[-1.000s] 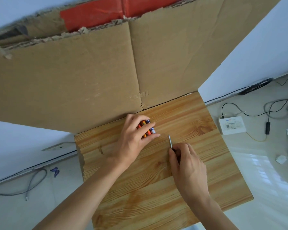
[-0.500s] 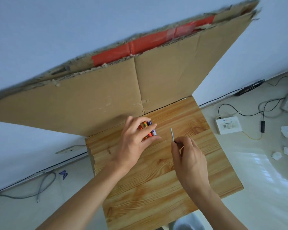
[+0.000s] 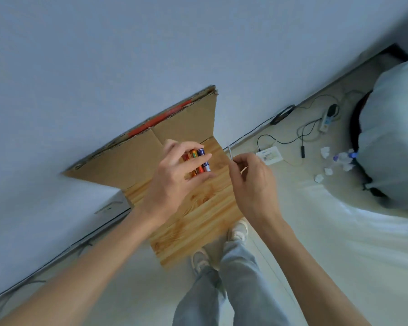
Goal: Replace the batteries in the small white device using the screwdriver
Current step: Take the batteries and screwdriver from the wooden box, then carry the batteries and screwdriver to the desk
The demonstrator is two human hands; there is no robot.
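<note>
My left hand (image 3: 174,180) is raised above the wooden table (image 3: 198,222) and holds several batteries (image 3: 199,161), orange, red and blue-white, between fingers and thumb. My right hand (image 3: 252,182) is beside it, pinching a thin screwdriver (image 3: 230,152) whose metal tip points up and away. The handle is hidden inside the fist. A small white device is not on the table; a white box (image 3: 269,156) lies on the floor to the right, joined to a black cable.
A cardboard sheet (image 3: 151,156) leans on the wall behind the table. On the floor to the right are cables, a power strip (image 3: 327,118), crumpled paper bits (image 3: 325,170) and a large pale bag (image 3: 391,137). My legs and shoes (image 3: 238,231) stand below the table's near edge.
Both hands have lifted off the table with the batteries and the screwdriver. The view has pulled back and up, so the table looks far smaller and my legs now show.
</note>
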